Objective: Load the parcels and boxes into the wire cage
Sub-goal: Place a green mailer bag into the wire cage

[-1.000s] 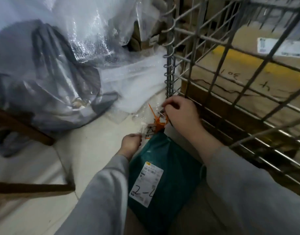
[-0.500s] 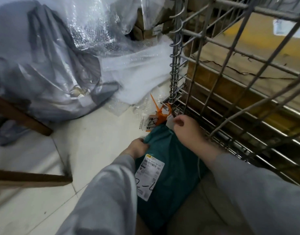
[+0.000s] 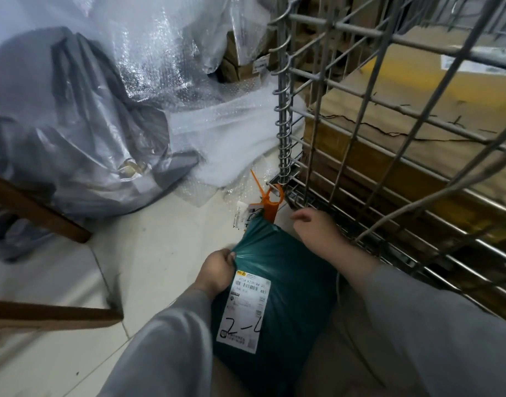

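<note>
**Green parcel held low beside the wire cage**

Head view: a dark green parcel lies in the lower middle of the frame, its neck pointing toward 12 o'clock and closed with an orange tie. A white shipping label with a handwritten "2-4" sits on its near face, and a small paper tag hangs by the tie.

The left hand, coming in from 7 o'clock in a grey sleeve, has its fingers curled round a bunched fold of the green plastic at the parcel's left edge, at about 9 o'clock from the parcel's middle. The right hand, reaching in from 4 o'clock, rests at the parcel's upper right shoulder with its fingers loosely bent; whether it actually grips the plastic cannot be told, as the fingertips are blurred.

The wire cage fills the frame from 12 to 4 o'clock, its corner post just beyond the orange tie. Inside it stands a large cardboard box with a yellow band and a white label. The parcel is outside the cage, just beside its lower corner.

From 9 to 12 o'clock lie a grey plastic bag and sheets of bubble wrap on the pale tiled floor. Two brown wooden bars enter from the left edge, and more cardboard boxes show behind the wrap at 12 o'clock.
</note>
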